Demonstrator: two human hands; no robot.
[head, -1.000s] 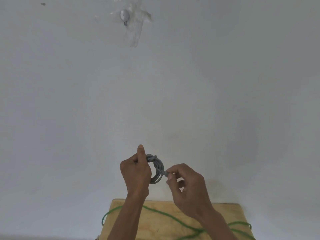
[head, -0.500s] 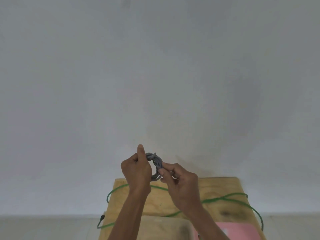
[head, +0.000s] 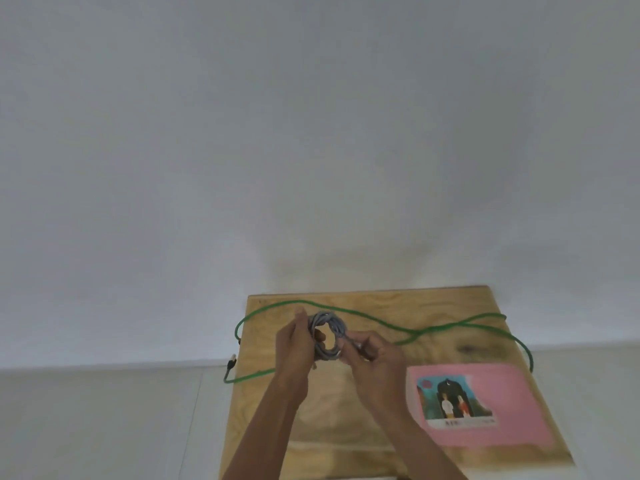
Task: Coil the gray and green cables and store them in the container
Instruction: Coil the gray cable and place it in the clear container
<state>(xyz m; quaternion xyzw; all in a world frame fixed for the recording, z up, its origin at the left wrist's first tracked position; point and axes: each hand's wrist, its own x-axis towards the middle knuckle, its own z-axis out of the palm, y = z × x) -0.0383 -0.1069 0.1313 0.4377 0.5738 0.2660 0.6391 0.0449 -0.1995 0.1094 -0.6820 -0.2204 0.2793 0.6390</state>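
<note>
Above the far-left part of the wooden table point(head: 374, 445) hangs the gray cable point(head: 327, 336), wound into a small ring held up between both hands — its open centre faces the camera. Left hand point(head: 294, 344) wraps its fingers round the ring's left side, thumb raised. Right hand point(head: 372, 358) pinches the right side of the ring with curled fingers. Beneath them the green cable point(head: 381, 320) sprawls uncoiled, its long run going left to right across the far half of the table; one loop spills over the left edge, the plug end dangling off that side, and another bend overhangs the right edge. Nearer on the right lies a pink container point(head: 502, 407) with a picture label, just beside the right edge. Bare wood shows between the forearms and along the near-left side.
</note>
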